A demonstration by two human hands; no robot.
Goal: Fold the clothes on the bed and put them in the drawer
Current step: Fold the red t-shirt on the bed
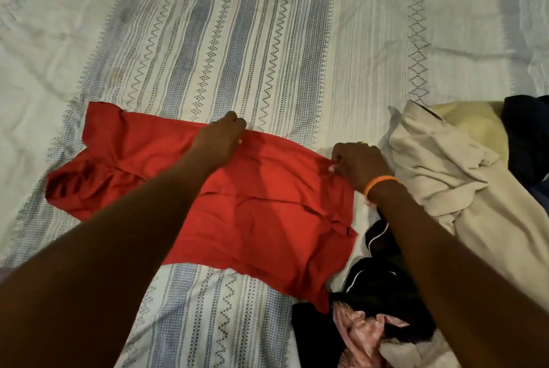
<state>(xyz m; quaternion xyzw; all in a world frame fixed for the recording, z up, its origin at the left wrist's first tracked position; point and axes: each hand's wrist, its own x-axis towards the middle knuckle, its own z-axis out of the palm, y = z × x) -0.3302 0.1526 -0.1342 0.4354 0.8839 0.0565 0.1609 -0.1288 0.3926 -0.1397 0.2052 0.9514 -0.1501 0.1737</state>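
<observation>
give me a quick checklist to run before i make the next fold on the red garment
1. Left hand grips the far edge of the red garment: ok.
2. Right hand pinches the right edge: ok.
3. Garment lying flat: not ok, left end bunched.
4. Near corner free of the black clothes: not ok, it overlaps them.
5. Beige garment apart from the red one: ok.
6. Drawer ready: cannot tell, not in view.

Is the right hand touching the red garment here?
Touching. The head view shows the right hand with fingers curled, pinching the right edge of the red garment spread on the bed.
</observation>
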